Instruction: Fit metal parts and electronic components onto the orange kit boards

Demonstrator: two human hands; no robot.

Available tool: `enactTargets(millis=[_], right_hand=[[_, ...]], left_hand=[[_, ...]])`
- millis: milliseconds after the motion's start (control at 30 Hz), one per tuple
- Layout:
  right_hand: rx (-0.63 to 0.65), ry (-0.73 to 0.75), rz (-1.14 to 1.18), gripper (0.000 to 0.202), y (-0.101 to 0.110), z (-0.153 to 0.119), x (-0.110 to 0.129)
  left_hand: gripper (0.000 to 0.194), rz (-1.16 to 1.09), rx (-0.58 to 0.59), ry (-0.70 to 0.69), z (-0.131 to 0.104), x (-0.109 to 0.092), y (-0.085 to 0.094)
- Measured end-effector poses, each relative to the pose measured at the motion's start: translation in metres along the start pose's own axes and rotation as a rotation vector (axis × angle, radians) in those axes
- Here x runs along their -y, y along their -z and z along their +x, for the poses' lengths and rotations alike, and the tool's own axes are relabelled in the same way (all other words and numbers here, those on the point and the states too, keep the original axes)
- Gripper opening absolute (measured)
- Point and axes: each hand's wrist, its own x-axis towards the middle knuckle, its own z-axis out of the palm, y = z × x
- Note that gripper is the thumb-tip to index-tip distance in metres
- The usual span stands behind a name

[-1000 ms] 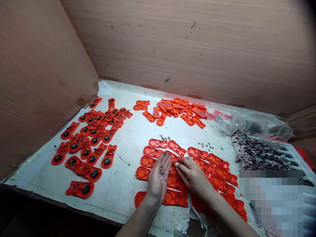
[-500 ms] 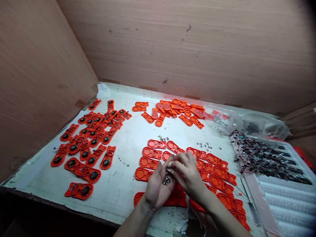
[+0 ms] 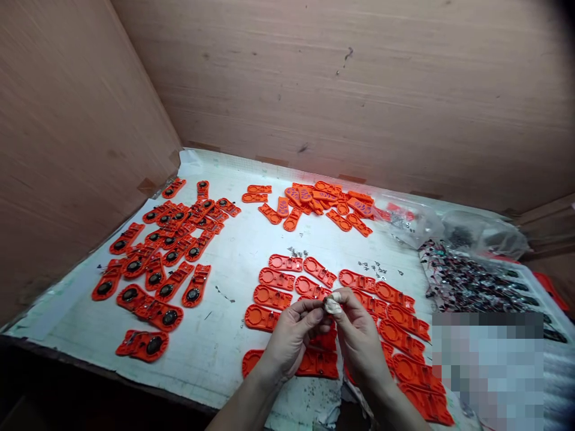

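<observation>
My left hand [image 3: 291, 338] is closed, thumb and fingers pinched together. A small dark metal piece [image 3: 327, 303] shows where its fingertips meet those of my right hand [image 3: 359, 332]. The right hand is also in a pinch, and a white wrapping [image 3: 333, 303] covers one of its fingertips. What lies inside the left palm is hidden by the curled fingers. Below and around both hands, flat orange plastic shells [image 3: 274, 278] lie in rows, each with a round recess. Some shells are partly covered by the hands.
Orange shells with black round speakers [image 3: 171, 320] lie on the left. A heap of orange shells [image 3: 314, 196] sits at the back. Small metal pieces [image 3: 375, 269] are scattered behind the rows. Plastic bags [image 3: 485, 230] and wired parts [image 3: 476, 287] stand right; a blurred patch covers the lower right.
My left palm, open with several small metal pieces on it, has curled closed. My right hand has moved from over that palm to the right, meeting the left fingertips.
</observation>
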Motion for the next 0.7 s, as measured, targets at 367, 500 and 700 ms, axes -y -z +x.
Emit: enactTargets(millis=[367, 500, 700], right_hand=[[0.192, 0.263, -0.542, 0.012, 0.028, -0.004, 0.028], [0.345, 0.226, -0.726, 0.006, 0.034, 0.008, 0.041], [0.452, 0.228, -0.819, 0.016, 0.037, 0.028, 0.043]], left_hand=[[0.024, 0.319, -0.002, -0.06, -0.001, 0.001, 0.007], [0.026, 0.53, 0.035, -0.113, -0.002, 0.0, 0.006], [0.024, 0.488, -0.04, -0.028, -0.009, -0.01, -0.008]])
